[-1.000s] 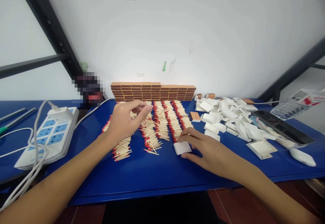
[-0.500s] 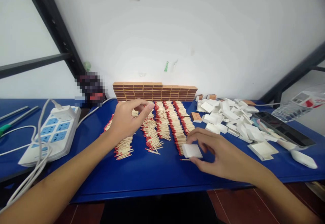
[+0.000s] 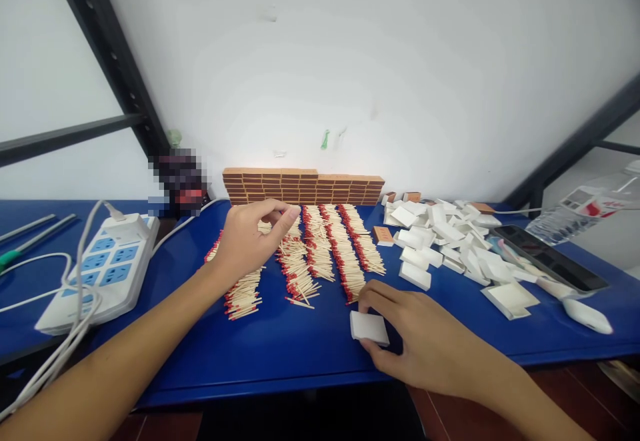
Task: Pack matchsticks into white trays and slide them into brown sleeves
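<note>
My right hand (image 3: pixel 410 334) grips a small white matchbox tray (image 3: pixel 369 329) by its edges, thumb on the near side and fingers on the far side, low over the front of the table. My left hand (image 3: pixel 257 238) hovers above the matches (image 3: pixel 295 261), its fingers curled and the thumb tip close to the index finger; whatever may lie between them is hidden. Red-tipped matches lie in several rows on the blue table (image 3: pixel 280 361), partly covered by that hand.
Stacked matchboxes (image 3: pixel 300 188) line the wall. On the right are a heap of white trays (image 3: pixel 450 234), a loose matchbox (image 3: pixel 383 236), a phone (image 3: pixel 550 258) and a plastic bottle (image 3: pixel 575 211). A power strip (image 3: pixel 107 268) with cables sits at left.
My right hand has moved toward the table's front edge and slightly left with the matchbox tray, away from the match row. My left hand keeps nearly the same place and pose.
</note>
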Tool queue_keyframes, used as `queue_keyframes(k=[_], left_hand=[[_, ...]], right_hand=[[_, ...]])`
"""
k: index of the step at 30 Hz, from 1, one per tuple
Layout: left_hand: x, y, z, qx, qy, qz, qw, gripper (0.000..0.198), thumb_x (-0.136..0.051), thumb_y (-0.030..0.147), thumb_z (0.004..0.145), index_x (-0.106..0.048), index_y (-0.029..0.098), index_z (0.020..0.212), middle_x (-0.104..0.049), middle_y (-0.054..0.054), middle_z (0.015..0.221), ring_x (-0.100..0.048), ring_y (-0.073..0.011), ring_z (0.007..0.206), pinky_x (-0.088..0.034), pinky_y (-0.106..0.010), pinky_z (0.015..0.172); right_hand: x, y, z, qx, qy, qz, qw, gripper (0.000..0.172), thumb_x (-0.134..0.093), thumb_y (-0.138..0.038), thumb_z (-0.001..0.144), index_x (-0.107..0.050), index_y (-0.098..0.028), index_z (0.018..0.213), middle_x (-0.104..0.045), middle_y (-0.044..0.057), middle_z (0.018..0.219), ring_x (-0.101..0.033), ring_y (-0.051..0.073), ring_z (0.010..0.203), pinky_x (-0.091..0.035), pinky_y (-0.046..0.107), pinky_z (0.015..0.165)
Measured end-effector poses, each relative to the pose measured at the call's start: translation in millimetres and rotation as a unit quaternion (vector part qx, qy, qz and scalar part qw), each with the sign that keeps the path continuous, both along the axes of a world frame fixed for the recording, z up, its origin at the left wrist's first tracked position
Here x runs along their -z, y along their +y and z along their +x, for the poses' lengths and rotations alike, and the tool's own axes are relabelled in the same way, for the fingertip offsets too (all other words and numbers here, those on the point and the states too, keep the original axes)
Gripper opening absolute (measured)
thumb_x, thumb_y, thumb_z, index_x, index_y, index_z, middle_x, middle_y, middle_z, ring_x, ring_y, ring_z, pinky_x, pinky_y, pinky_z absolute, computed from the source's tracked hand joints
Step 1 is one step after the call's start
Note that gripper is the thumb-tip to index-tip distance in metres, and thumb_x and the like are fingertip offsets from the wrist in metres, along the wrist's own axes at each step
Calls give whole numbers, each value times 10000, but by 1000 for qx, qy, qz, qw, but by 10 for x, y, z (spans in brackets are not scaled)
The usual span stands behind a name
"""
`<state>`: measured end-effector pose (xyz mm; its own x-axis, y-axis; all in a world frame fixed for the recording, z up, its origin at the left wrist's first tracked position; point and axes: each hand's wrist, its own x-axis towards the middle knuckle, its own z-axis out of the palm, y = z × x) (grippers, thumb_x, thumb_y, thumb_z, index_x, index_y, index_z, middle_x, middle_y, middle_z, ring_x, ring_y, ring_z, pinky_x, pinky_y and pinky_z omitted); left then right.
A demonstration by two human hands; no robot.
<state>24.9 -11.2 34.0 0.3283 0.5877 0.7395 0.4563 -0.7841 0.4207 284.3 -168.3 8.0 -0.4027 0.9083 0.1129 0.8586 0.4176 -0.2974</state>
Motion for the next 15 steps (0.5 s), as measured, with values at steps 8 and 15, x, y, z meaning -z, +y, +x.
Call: queue_keyframes(k=[8,15], left_hand=[[-12,-1,5,-9,-5,13,1000,311,-618,451,1014,-768,212,884,-776,6,737,-720,-148,674,-531,-269,673],[1,1,3,-3,1,24,1000,256,-650,411,1002,-772,212,896,-785,12,768,-727,-139,680,-538,-255,684]], right_hand=[[-108,556,929,220,-6,225,949,391,-675,-588,932,-687,-227,1083,-658,62,725,-575,230,561,-409,351,547],[-222,908,1158,129,65,110,983,411,-728,-604,895,-757,-219,1037,-701,55,837,-561,168,582,-463,331,577]])
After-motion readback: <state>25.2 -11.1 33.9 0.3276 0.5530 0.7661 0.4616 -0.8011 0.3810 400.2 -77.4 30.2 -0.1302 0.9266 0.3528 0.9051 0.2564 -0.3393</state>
